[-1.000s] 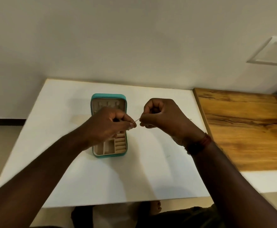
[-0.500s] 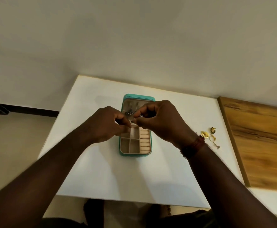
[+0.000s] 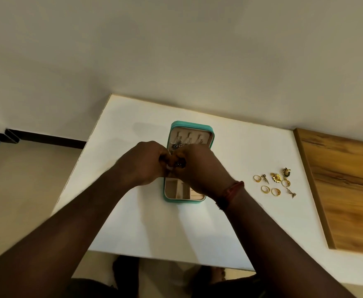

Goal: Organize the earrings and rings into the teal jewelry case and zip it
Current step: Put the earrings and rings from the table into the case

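Two hands meet above the middle of the open teal jewelry case (image 3: 190,124), which lies on the white table (image 3: 133,222). The left hand (image 3: 146,163) and right hand (image 3: 200,168) have their fingers curled in tight, tips touching and pinching a small dark earring (image 3: 179,164) between them. A red thread band (image 3: 232,191) circles the right wrist.

In the far lid, dangling earrings (image 3: 177,144) hang from a row of hooks. The near half shows beige compartments; what lies in them is unclear. The hands hide the case's middle. To the right, well apart from the case, loose gold rings and earrings (image 3: 275,182) lie near a wooden board (image 3: 344,190).
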